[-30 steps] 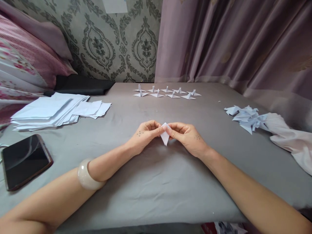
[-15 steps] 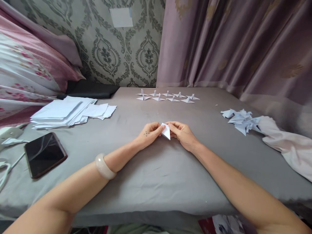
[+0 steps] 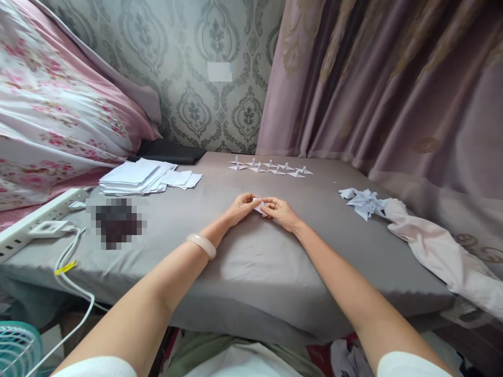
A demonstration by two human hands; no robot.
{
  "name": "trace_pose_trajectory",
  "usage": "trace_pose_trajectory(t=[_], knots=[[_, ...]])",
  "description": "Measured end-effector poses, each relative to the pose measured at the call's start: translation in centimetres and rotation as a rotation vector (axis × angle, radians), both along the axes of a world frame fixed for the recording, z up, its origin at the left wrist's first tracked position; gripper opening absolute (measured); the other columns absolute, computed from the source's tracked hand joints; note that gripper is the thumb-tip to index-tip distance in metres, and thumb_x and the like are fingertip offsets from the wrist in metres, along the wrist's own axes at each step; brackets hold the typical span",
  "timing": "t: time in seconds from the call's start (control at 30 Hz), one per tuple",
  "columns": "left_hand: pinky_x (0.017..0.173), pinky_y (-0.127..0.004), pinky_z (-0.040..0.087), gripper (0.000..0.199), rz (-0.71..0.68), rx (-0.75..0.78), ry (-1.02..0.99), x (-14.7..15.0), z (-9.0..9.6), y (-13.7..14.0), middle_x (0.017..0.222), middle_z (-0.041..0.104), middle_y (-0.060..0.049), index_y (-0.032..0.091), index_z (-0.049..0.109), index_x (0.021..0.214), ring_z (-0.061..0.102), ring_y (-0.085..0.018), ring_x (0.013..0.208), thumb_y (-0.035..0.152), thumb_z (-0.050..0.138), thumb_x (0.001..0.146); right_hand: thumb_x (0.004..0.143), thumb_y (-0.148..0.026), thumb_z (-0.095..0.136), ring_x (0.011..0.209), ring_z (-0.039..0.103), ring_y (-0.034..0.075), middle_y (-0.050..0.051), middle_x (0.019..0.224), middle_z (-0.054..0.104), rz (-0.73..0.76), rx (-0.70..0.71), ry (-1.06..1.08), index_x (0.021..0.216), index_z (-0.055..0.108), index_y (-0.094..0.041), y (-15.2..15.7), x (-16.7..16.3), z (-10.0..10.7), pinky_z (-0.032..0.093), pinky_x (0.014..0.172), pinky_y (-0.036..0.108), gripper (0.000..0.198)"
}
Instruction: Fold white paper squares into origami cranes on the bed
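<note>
A small folded piece of white paper [image 3: 259, 206] is held between both hands above the middle of the cloth-covered table [image 3: 251, 256]. My left hand [image 3: 242, 207] pinches its left side, thumb on top. My right hand [image 3: 281, 211] grips its right side with thumb and fingers closed, hiding part of the paper. Beyond the hands, several folded paper cranes [image 3: 276, 170] stand in two rows near the table's back edge. A heap of folded white paper pieces [image 3: 365, 202] lies to the right of my right hand.
At the back left are a stack of white paper sheets [image 3: 131, 175] and a black flat item [image 3: 173, 152]. A power strip [image 3: 43, 217] with white cables lies along the left edge, beside a pixelated dark object [image 3: 119, 222]. Pale crumpled cloth [image 3: 428, 235] lies at right.
The head view has shifted, showing more of the near edge, power strip and fan-like basket at left. Both hands still grip the folded paper, now more covered by the right fingers.
</note>
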State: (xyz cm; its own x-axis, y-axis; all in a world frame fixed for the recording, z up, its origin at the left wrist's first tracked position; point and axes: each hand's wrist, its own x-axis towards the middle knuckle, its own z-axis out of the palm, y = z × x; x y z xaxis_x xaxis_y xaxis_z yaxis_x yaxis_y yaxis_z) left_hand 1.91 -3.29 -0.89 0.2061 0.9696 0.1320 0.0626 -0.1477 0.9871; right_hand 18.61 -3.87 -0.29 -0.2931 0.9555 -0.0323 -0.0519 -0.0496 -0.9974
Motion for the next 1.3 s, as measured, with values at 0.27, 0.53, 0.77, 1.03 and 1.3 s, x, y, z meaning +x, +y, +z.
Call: trace_pose_trajectory(t=[0.27,0.53,0.77,1.03,1.3], knots=[[0.059,-0.023,0.036,0.045,-0.005,-0.056,-0.048,-0.2,0.3,-0.1,0.067,0.061,0.000,0.013,0.063,0.076,0.050,-0.010,0.062,0.054,0.073,0.062,0.053,-0.032,0.081,0.057,0.056,0.010,-0.005,0.061,0.063,-0.151,-0.015,0.101,0.089,0.060,-0.018,0.1,0.2,0.0,0.041,0.057,0.024,0.044],[0.055,-0.021,0.032,0.040,-0.125,-0.210,-0.034,0.0,0.7,-0.3,0.063,0.060,0.002,0.013,0.064,0.076,0.048,-0.009,0.056,0.047,0.077,0.059,0.050,-0.034,0.084,0.059,0.053,0.009,-0.008,0.060,0.058,-0.271,-0.059,0.214,0.093,0.060,-0.019,0.2,0.4,-0.1,0.042,0.065,0.025,0.051],[0.054,-0.021,0.032,0.033,-0.058,-0.337,-0.047,0.7,2.1,2.2,0.063,0.061,-0.001,0.012,0.069,0.073,0.048,-0.009,0.057,0.040,0.078,0.056,0.066,-0.053,0.072,0.068,0.060,0.014,0.003,0.079,0.068,-0.266,-0.200,0.216,0.092,0.066,-0.021,2.5,1.7,1.0,0.045,0.062,0.027,0.042],[0.052,-0.022,0.030,0.034,0.021,-0.377,-0.163,0.9,1.9,4.3,0.065,0.060,-0.001,0.013,0.069,0.073,0.041,-0.007,0.054,0.043,0.077,0.059,0.060,-0.039,0.080,0.072,0.058,0.014,0.002,0.079,0.070,-0.143,-0.142,0.053,0.082,0.073,-0.019,5.4,0.0,1.8,0.042,0.069,0.027,0.030],[0.051,-0.021,0.030,0.031,0.092,-0.453,-0.031,0.3,2.5,4.5,0.063,0.060,0.000,0.014,0.070,0.071,0.043,-0.008,0.055,0.041,0.077,0.059,0.069,-0.041,0.073,0.066,0.051,0.012,0.000,0.070,0.063,-0.185,-0.101,0.057,0.071,0.075,-0.020,6.2,-0.8,0.8,0.038,0.068,0.028,0.021]])
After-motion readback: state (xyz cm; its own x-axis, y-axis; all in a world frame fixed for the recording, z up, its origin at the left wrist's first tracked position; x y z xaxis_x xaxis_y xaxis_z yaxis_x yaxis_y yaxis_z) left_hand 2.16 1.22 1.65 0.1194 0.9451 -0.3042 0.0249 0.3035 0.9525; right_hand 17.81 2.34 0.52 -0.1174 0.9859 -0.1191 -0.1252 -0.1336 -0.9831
